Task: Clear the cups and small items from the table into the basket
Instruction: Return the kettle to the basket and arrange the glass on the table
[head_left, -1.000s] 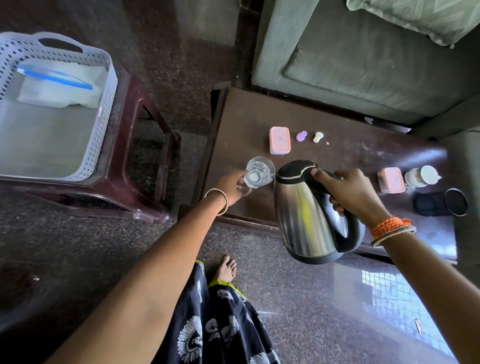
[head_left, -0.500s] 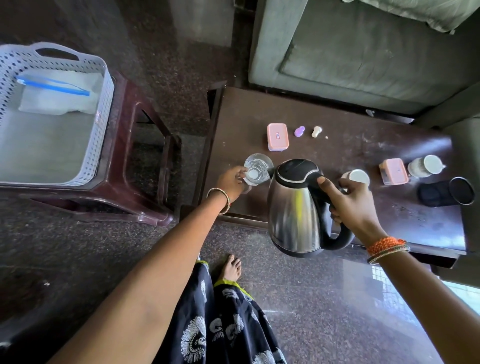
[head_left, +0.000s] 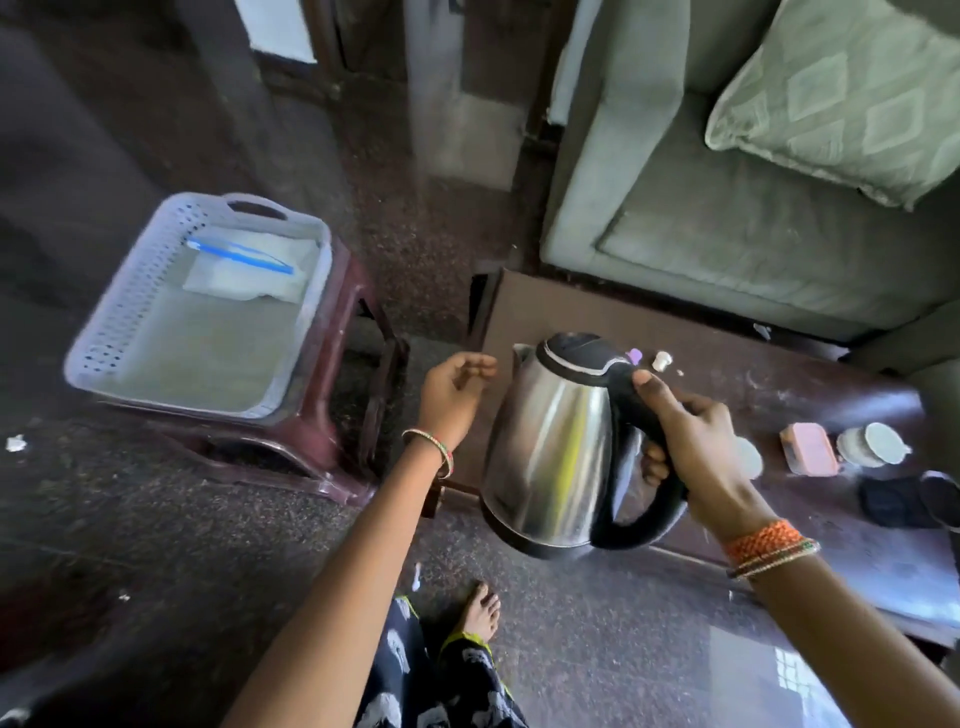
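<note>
My right hand (head_left: 691, 431) grips the black handle of a steel kettle (head_left: 550, 441) and holds it above the near left part of the dark table (head_left: 753, 384). My left hand (head_left: 454, 392) hovers beside the kettle's spout, fingers loosely apart, holding nothing. The glass cup and one pink box are hidden behind the kettle. On the table I see a purple bit (head_left: 634, 356), a small white piece (head_left: 661, 360), a white cup (head_left: 748, 457), a pink box (head_left: 809, 455), a white jar (head_left: 872, 445) and a black case (head_left: 898, 501). The white perforated basket (head_left: 130, 306) stands left on a maroon stool (head_left: 332, 441).
A plastic bag with a blue strip (head_left: 244, 267) lies inside the basket. A grey sofa (head_left: 727, 208) with a patterned cushion (head_left: 841, 98) runs behind the table. My bare foot (head_left: 480, 613) stands on the speckled floor in front of the table.
My left hand has let go of the glass cup and lifted off it. The kettle has moved left and now covers the cup. The view has swung so basket and table sit lower.
</note>
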